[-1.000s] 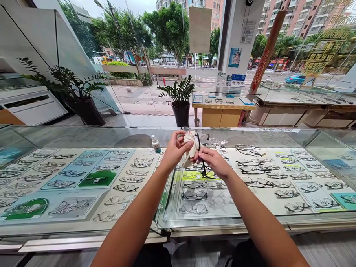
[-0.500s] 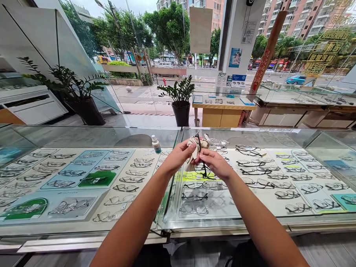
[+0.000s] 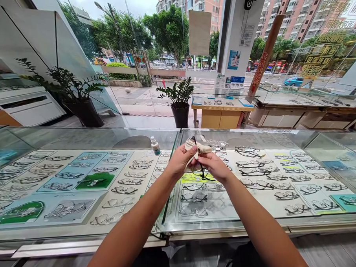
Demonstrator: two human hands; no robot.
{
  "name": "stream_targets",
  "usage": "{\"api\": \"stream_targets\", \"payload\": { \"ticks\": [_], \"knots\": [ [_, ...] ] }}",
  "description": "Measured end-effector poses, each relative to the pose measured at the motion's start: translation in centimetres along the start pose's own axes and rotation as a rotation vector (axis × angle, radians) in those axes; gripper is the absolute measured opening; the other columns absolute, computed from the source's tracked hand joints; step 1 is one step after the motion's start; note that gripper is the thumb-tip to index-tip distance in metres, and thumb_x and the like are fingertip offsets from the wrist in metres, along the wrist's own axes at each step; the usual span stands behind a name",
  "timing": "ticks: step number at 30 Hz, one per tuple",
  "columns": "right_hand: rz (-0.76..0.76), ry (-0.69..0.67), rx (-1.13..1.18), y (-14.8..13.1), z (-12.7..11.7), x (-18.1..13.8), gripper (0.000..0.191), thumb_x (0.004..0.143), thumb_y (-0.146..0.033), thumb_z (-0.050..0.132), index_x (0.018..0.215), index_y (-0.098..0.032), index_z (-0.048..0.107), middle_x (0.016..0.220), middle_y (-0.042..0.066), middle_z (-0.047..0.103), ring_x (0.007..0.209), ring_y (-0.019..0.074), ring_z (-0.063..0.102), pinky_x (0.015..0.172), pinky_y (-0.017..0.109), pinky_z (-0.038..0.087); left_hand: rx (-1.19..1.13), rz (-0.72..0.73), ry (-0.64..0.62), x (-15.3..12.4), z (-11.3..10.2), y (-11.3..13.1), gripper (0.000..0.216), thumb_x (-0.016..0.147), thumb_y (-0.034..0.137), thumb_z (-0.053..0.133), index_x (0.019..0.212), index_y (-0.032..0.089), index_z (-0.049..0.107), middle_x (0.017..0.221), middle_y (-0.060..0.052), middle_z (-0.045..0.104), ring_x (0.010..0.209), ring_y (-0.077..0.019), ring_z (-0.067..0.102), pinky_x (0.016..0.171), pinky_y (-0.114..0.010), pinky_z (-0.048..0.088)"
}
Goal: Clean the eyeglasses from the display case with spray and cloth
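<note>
Both hands meet above the glass display counter. My left hand is closed on a cream cleaning cloth, which is wrapped around part of a pair of black-framed glasses. My right hand pinches the glasses from the other side, and one black temple hangs down between the hands. A small white bottle with a teal label stands on the counter just left of my left hand.
Rows of spectacle frames lie on trays under the glass. Beyond the counter stand a potted plant in a black pot, a larger plant at left, and a second display counter. Shop windows face a street.
The hands dropped slightly and drew closer together. The cloth went from bunched high in my left hand to folded over the frame between both hands.
</note>
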State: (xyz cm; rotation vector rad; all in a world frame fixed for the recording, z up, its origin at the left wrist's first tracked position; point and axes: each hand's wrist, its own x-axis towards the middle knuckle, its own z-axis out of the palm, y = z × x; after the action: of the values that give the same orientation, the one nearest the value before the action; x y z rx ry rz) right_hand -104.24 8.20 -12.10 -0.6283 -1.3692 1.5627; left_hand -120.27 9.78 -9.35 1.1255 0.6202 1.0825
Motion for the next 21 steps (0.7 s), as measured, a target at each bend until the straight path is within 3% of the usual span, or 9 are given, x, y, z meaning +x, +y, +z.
{"api": "stream_targets", "payload": {
  "ticks": [4,10,16,19,21],
  "knots": [
    [-0.011,-0.019,-0.056,-0.1,0.4,0.2,0.045,0.082,-0.064,0.084,0.084,-0.02,0.081,0.088,0.004,0.075,0.093,0.0214,0.068,0.104,0.042,0.051,0.025,0.052,0.07,0.2,0.4,-0.5,0.064,0.073,0.079,0.083,0.079,0.019,0.06,0.042,0.008,0.044,0.037,-0.0061,0.034,0.041,-0.021,0.028],
    [-0.031,0.047,-0.093,-0.4,0.8,0.0,0.044,0.081,-0.064,0.084,0.085,-0.02,0.083,0.086,0.005,0.075,0.092,0.022,0.067,0.103,0.043,0.051,0.06,0.096,0.085,0.5,0.2,-0.4,0.068,0.081,0.088,0.067,0.08,0.02,0.062,0.042,0.007,0.043,0.038,-0.0083,0.035,0.043,-0.024,0.028],
    [-0.055,0.154,0.017,-0.6,0.4,-0.1,0.035,0.08,-0.056,0.087,0.085,-0.021,0.083,0.087,0.005,0.076,0.09,0.0206,0.066,0.098,0.038,0.05,0.014,0.058,-0.036,0.4,-0.7,0.3,0.057,0.081,0.069,0.084,0.085,0.017,0.063,0.061,0.002,0.061,0.056,-0.0114,0.055,0.06,-0.026,0.05],
    [-0.03,0.158,0.078,-0.5,0.3,0.0,0.04,0.075,-0.058,0.091,0.082,-0.02,0.082,0.083,0.005,0.076,0.088,0.0215,0.066,0.098,0.04,0.05,0.043,0.09,-0.023,0.3,-0.6,0.2,0.057,0.072,0.056,0.096,0.101,0.017,0.066,0.074,0.001,0.069,0.059,-0.0109,0.058,0.059,-0.025,0.051],
    [-0.028,0.127,0.026,-0.3,0.6,0.0,0.043,0.074,-0.062,0.09,0.079,-0.02,0.081,0.083,0.005,0.076,0.089,0.0224,0.067,0.101,0.043,0.05,0.073,0.134,0.017,0.3,-0.3,-0.1,0.054,0.073,0.058,0.095,0.094,0.018,0.065,0.064,0.003,0.064,0.05,-0.0093,0.052,0.052,-0.023,0.046]
  ]
}}
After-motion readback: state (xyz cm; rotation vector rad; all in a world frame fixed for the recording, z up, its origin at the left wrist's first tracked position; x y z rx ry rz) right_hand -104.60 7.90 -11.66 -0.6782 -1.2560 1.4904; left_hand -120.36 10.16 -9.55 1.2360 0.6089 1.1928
